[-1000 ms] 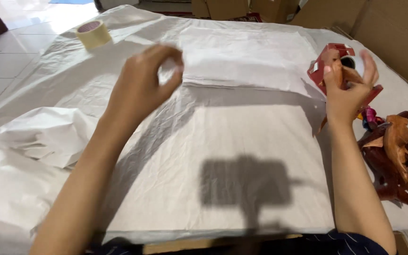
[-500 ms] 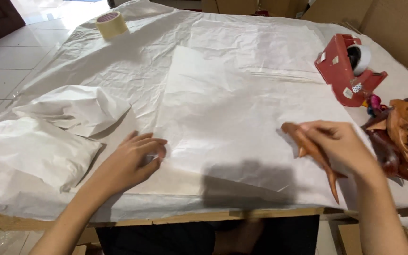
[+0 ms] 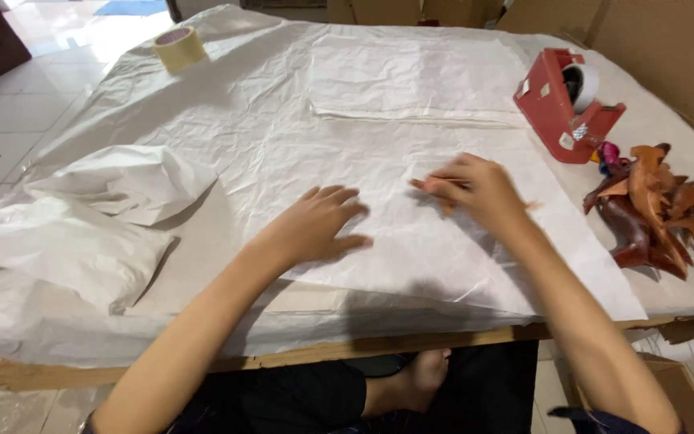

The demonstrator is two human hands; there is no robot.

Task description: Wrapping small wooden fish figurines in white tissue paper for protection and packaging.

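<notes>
A: What is in the right hand (image 3: 475, 189)?

B: A small brown carved wooden figure (image 3: 435, 186). Only its tips show, at the fingers (image 3: 443, 178) and past the heel of the hand; the rest is hidden and blurred. The fingers are curled shut around it, low over the top sheet of white paper (image 3: 411, 241) near the middle of the desk (image 3: 299, 354).

A: And the left hand (image 3: 315, 225)?

B: Flat on the same sheet, just beside the right one, fingers spread narrow and holding nothing. It pins the paper down.

A: How would you handle that well?

B: I would keep the left palm pressing so the thin sheet cannot slide or bunch, and lay the figure down gently, since the paper looks as if it tears easily and the carving has pointed ends. Well inside the sheet, away from its edges, seems the safer spot.

A: What lies around them?

B: To the right, a pile of similar carved figures (image 3: 660, 209), and behind it a red tape dispenser (image 3: 564, 100). A second stack of paper (image 3: 411, 76) lies farther back. On the left sit crumpled white sheets (image 3: 114, 181), and a roll of tape (image 3: 180, 47) stands at the far corner.
</notes>
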